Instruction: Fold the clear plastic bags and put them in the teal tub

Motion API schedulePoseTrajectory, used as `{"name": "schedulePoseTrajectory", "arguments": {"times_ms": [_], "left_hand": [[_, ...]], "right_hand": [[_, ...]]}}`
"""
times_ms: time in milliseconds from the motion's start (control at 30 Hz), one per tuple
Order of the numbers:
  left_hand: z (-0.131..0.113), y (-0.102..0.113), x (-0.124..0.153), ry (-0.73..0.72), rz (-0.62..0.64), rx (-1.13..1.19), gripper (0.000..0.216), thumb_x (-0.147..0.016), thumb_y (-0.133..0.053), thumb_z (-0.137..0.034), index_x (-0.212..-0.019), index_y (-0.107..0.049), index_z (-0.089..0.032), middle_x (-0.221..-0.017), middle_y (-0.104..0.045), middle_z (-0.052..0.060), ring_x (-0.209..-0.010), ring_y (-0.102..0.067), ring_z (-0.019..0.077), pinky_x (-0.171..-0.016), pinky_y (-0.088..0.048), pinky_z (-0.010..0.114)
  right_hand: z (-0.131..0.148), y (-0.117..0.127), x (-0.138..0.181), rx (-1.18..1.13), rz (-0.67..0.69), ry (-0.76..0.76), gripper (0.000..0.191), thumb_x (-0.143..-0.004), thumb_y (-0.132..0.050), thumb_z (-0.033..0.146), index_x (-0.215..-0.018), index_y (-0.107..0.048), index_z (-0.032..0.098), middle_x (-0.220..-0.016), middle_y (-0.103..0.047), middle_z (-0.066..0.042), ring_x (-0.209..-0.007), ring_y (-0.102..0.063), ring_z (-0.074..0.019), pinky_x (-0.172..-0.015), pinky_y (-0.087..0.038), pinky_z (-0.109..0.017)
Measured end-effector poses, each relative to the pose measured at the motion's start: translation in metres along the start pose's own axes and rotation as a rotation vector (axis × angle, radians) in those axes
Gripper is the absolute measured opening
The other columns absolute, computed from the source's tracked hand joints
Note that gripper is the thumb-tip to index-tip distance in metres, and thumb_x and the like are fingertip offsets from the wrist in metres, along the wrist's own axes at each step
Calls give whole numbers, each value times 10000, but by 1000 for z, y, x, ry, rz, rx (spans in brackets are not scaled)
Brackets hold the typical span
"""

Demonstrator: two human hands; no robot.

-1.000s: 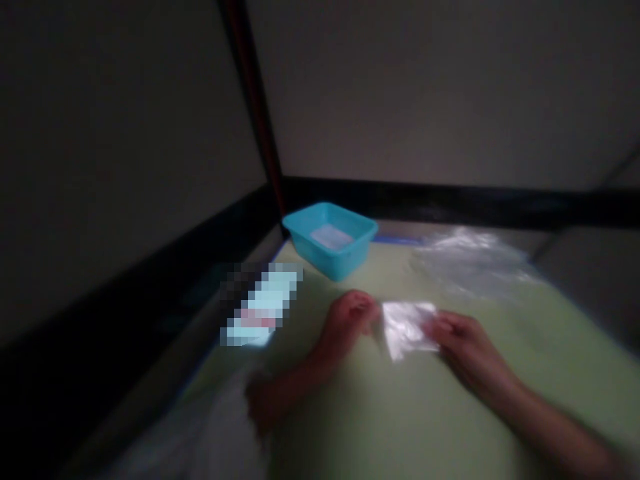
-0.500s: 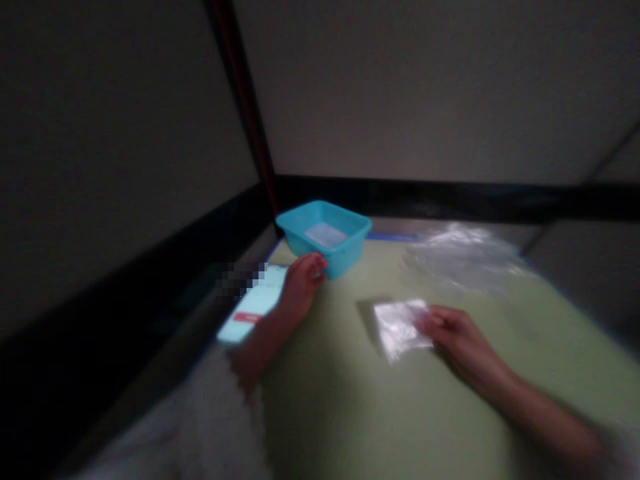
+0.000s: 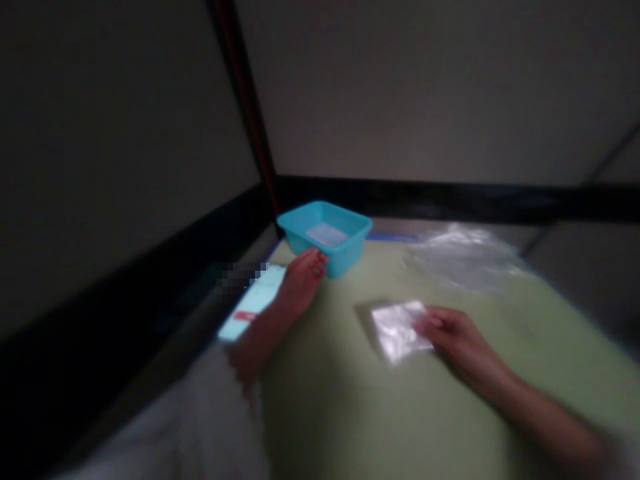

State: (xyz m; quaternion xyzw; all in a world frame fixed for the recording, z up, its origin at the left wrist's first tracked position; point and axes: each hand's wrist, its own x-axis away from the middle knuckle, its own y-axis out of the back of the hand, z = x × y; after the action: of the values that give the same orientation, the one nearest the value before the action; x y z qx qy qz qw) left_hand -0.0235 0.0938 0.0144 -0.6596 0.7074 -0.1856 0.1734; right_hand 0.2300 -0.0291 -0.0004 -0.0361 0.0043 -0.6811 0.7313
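Left hand [image 3: 303,280], having left the small clear bag [image 3: 397,327], is resting against the teal tub [image 3: 325,237] at the tabletop's [image 3: 350,400] far-left corner, fingers' state unclear | right hand [image 3: 457,337] is pinching the bag's edge mid-tabletop | worth keeping it flat.

The head camera looks forward and down across the table [image 3: 360,413] toward its far-left corner, close in.

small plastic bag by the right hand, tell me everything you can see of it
The small plastic bag is a clear, glossy, roughly square pouch, slightly crinkled; whether it holds anything is too blurred to tell. It lies about flat on the green mat, with a shadow at its left. The right hand touches its right edge with fingertips.
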Motion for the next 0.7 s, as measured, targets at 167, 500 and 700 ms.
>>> {"name": "schedulePoseTrajectory", "arguments": {"times_ms": [167,500,700], "left_hand": [[-5,-6,3,64,-43,107,103,-840,-565,-135,-738,-551,-140,-724,-613,14,-672,-617,88,-623,-485,179],[-8,-15,8,43,-188,215,149,-846,-585,-133,-715,-516,-147,-565,-518,-47,-490,-513,39,-510,-434,138],[0,-15,17,5,-46,75,91,-790,-602,-139,-715,-552,-150,-672,-586,-15,-582,-556,70,-575,-461,178]], "right_hand": [[4,-1,0,-12,-12,-13,282,-648,-779,388,-611,-633,150,-536,-531,27,-502,-400,-78,-479,-283,-221],[25,7,-1,11,-107,-5,277,-589,-814,393,-657,-685,158,-591,-614,-1,-538,-492,-103,-513,-368,-229],[46,29,-2,-37,-196,39,266,-527,-854,364,-667,-702,197,-614,-638,-2,-556,-534,-112,-533,-419,-233]]}}
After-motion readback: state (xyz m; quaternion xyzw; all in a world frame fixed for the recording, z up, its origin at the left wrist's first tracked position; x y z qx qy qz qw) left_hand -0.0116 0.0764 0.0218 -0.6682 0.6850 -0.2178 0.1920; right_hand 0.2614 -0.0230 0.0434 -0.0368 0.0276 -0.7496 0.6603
